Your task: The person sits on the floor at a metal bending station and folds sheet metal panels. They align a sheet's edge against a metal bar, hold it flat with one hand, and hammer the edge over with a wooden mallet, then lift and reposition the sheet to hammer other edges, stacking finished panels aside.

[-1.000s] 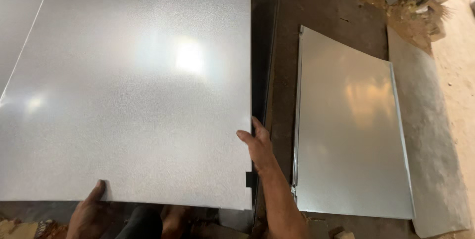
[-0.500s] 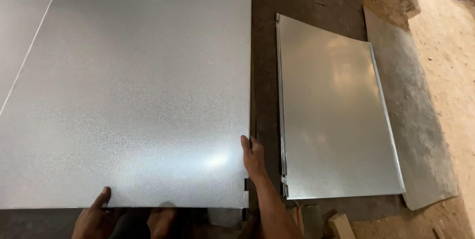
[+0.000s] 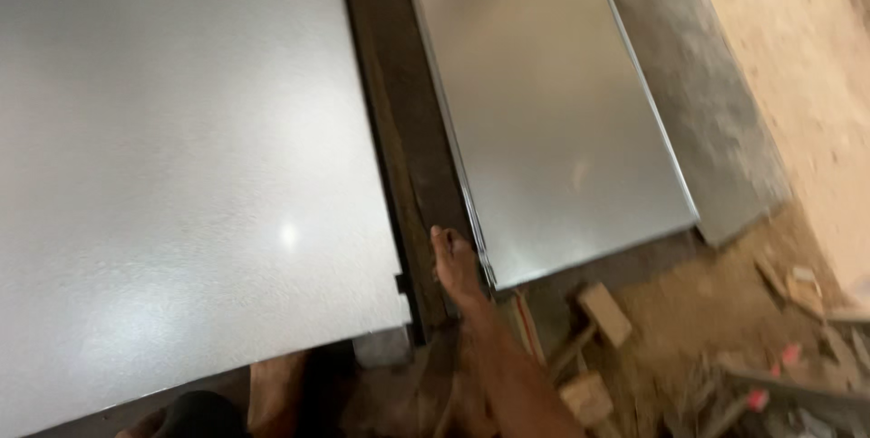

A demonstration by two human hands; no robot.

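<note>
Nearest to us, the change was plain: half a second earlier our right hand (image 3: 456,266) had its fingers curled over the right edge of the large galvanised sheet (image 3: 181,157), and now it had come off that edge and lay on the dark wooden strip (image 3: 399,175) between the two sheets, fingers loosely extended and gripping nothing. Our left hand (image 3: 145,423), which had been under the near edge of the big sheet, showed only as a sliver at the bottom of the view, and we could not tell whether it was open or closed. We judged that the big sheet was no longer being carried or steered from its right side and rested on its support. It lay just left of our right fingers, its notched near corner (image 3: 400,282) close beside them. Just right of the fingertips ran the near left edge of the smaller sheet (image 3: 553,121), with a narrow gap of wood between. Beyond that sheet, farther right, lay a grey slab (image 3: 698,103) and sandy ground (image 3: 797,67); wood offcuts (image 3: 603,311) cluttered the floor right of our wrist, so open room lay mostly ahead along the strip.
</note>
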